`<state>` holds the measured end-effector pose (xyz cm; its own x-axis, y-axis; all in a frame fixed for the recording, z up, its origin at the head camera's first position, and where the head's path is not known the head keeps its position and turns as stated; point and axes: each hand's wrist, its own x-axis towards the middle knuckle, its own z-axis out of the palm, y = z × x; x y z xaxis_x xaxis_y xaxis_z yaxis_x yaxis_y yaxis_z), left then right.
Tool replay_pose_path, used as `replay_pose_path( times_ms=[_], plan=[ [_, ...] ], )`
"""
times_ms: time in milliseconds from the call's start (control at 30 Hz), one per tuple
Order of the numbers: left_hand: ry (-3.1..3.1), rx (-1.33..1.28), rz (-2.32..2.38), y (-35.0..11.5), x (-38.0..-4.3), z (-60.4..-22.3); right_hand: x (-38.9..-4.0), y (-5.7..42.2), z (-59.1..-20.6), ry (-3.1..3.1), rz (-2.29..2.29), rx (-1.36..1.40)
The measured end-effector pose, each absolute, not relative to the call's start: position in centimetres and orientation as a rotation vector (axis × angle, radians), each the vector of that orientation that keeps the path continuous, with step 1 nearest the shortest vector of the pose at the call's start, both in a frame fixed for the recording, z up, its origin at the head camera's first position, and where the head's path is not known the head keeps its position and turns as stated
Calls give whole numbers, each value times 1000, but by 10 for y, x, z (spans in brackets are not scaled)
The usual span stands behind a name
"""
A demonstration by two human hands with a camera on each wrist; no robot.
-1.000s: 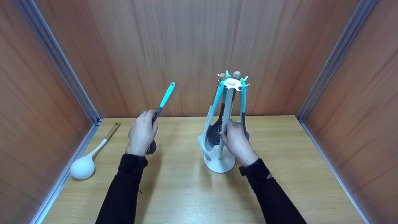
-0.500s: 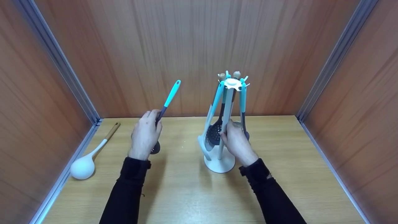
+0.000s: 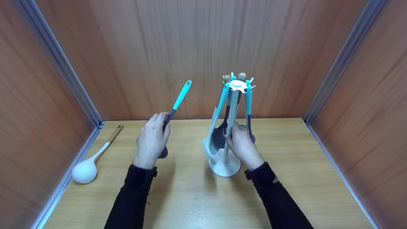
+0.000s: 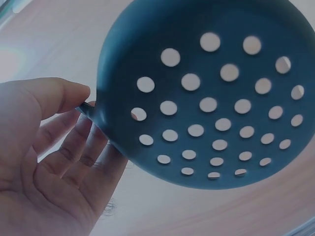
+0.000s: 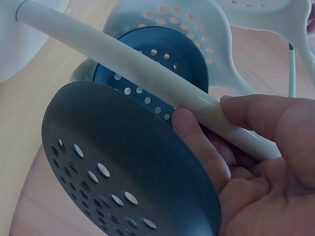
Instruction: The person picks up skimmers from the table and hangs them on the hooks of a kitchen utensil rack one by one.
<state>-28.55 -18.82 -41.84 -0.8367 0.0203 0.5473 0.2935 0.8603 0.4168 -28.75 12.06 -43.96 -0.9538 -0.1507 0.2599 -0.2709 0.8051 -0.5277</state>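
Observation:
My left hand (image 3: 152,140) pinches the dark shaft of a slotted skimmer (image 4: 206,98), held tilted with its turquoise handle pointing up and to the right. The skimmer's dark, hole-punched bowl fills much of the left wrist view, and in the head view most of it is behind the hand. With curled fingers my right hand (image 3: 244,144) grips the white post of a utensil stand (image 3: 224,168). Turquoise-handled and wooden-handled utensils hang around that stand. Among them, a dark skimmer (image 5: 128,162) hangs right beside the right hand, and pale perforated utensils (image 5: 167,29) show behind the post.
A white ladle (image 3: 84,171) with a wooden handle lies at the left of the wooden table (image 3: 197,203), near the left wall. Wood-look panels close in the back, left and right, with grey metal strips (image 3: 341,57) along the corners.
My left hand has moved right with the skimmer, bringing it closer to the stand. The right hand and the stand have stayed where they were.

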Motion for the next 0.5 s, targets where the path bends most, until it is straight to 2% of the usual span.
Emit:
replay_pose_path(
  times_ms=[500],
  plan=[
    [-2451,-277,-687,-171,-267,-408,-288,121,-438,-2818,892,312]
  ],
)
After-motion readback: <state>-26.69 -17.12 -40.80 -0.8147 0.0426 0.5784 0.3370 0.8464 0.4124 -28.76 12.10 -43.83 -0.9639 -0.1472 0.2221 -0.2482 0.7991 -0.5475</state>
